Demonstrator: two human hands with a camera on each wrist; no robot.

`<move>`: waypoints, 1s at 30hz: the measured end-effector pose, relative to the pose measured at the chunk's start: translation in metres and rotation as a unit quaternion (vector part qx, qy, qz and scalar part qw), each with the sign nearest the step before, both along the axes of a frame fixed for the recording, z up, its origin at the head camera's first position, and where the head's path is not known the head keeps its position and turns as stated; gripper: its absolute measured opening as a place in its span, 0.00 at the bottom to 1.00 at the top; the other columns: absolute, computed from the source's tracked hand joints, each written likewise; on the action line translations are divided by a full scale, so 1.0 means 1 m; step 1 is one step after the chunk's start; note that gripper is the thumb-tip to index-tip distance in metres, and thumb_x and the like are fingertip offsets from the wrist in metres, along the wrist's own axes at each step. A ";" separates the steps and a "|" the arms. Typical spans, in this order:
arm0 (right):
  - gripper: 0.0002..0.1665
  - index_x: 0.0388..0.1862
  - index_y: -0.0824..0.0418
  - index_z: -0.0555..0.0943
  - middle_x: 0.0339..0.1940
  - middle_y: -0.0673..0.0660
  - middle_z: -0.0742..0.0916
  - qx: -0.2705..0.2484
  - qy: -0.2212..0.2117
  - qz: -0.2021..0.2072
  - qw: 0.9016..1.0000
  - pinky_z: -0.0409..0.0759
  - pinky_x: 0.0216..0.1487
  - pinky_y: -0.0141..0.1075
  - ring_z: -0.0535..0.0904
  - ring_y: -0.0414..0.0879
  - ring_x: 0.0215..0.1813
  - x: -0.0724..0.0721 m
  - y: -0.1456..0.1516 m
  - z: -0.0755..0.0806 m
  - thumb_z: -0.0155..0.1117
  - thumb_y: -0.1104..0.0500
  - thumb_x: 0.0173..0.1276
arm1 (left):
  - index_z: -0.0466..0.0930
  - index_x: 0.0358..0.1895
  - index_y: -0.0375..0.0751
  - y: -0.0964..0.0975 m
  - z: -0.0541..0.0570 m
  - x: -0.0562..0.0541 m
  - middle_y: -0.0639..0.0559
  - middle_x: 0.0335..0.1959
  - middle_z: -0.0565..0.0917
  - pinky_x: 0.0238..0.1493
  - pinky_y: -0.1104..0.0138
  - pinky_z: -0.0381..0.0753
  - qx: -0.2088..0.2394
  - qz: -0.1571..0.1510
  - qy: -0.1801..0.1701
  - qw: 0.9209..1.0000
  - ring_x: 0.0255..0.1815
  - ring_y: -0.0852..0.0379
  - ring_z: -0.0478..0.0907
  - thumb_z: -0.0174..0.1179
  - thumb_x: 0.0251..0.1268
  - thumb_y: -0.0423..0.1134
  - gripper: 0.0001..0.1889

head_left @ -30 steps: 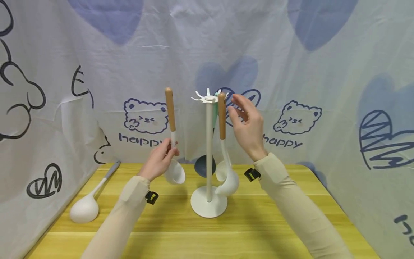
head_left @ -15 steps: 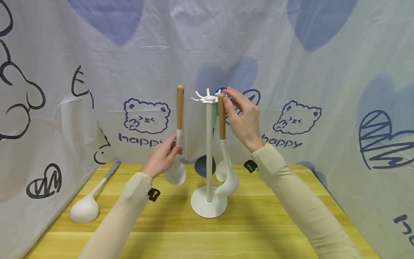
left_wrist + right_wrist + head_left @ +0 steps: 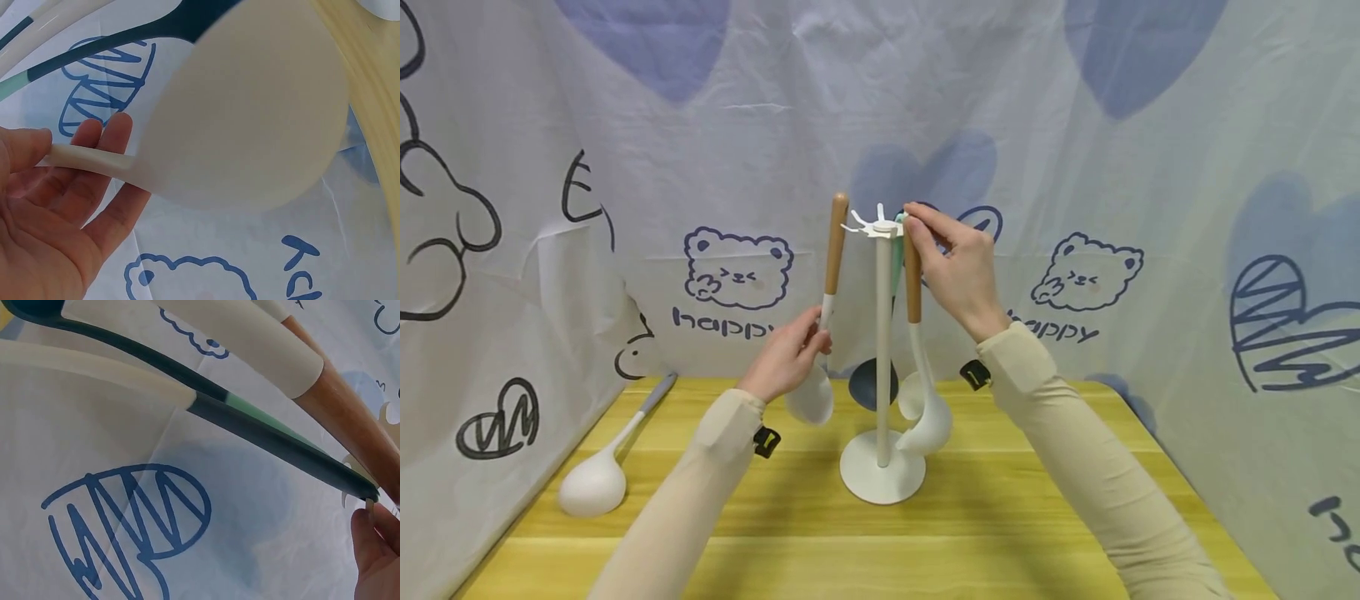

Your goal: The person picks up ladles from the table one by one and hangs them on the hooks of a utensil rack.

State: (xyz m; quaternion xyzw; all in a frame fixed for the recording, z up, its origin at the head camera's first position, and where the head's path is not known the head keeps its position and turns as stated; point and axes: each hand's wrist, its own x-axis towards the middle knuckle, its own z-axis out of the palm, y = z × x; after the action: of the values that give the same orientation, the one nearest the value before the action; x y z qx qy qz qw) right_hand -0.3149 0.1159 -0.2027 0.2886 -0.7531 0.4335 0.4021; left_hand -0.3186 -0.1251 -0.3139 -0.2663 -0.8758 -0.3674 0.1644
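Note:
My left hand (image 3: 786, 357) grips the white neck of a ladle (image 3: 836, 242) with a wooden handle, held upright left of the utensil rack (image 3: 883, 350). In the left wrist view its pale bowl (image 3: 250, 112) fills the middle, with thumb and fingers around the neck. My right hand (image 3: 964, 271) pinches a hook at the rack's top. From the right wrist view, the fingertips (image 3: 360, 519) meet that hook beside the dark handle end (image 3: 356, 483). Another wooden-handled ladle (image 3: 934, 425) hangs at the rack's front right, its handle top partly behind the fingers.
A dark-bowled ladle (image 3: 872, 383) with a green handle and a pale-bowled utensil (image 3: 912, 395) hang behind. The rack's round base (image 3: 880, 490) stands on the wooden table (image 3: 820, 558). At the left lies a white ladle (image 3: 592, 486) with a grey handle. A printed cloth (image 3: 820, 108) encloses the back and sides.
My left hand has carried its ladle rightward to the rack, the handle top now beside the hooks. The right hand has moved left and closed its fingertips on the rack's top.

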 end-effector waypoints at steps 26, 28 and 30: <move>0.18 0.57 0.61 0.83 0.51 0.59 0.88 0.022 0.045 -0.032 0.998 0.86 0.42 0.40 0.87 0.48 0.45 -0.002 0.001 -0.003 0.54 0.57 0.76 | 0.72 0.60 0.40 0.010 -0.001 -0.001 0.41 0.41 0.86 0.51 0.47 0.83 -0.011 -0.011 -0.022 1.000 0.44 0.45 0.84 0.49 0.77 0.35 0.14; 0.18 0.56 0.61 0.83 0.50 0.58 0.89 0.020 0.037 -0.029 0.999 0.86 0.39 0.40 0.87 0.48 0.44 -0.001 0.000 -0.002 0.53 0.56 0.77 | 0.72 0.60 0.41 0.010 -0.001 -0.002 0.41 0.42 0.86 0.51 0.47 0.83 -0.010 -0.008 -0.021 1.000 0.45 0.45 0.84 0.49 0.77 0.35 0.13; 0.18 0.56 0.60 0.83 0.48 0.58 0.89 0.020 0.027 -0.030 0.999 0.86 0.36 0.39 0.87 0.47 0.42 -0.001 0.000 -0.002 0.53 0.55 0.77 | 0.73 0.59 0.42 0.009 -0.002 -0.002 0.40 0.42 0.86 0.51 0.47 0.83 -0.010 -0.005 -0.022 1.000 0.45 0.45 0.84 0.49 0.77 0.36 0.13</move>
State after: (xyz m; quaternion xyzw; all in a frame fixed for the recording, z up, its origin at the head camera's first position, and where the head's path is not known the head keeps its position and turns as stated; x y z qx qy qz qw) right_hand -0.3156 0.1162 -0.2043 0.2853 -0.7588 0.3982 0.4294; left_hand -0.3205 -0.1156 -0.3157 -0.2642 -0.8813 -0.3658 0.1405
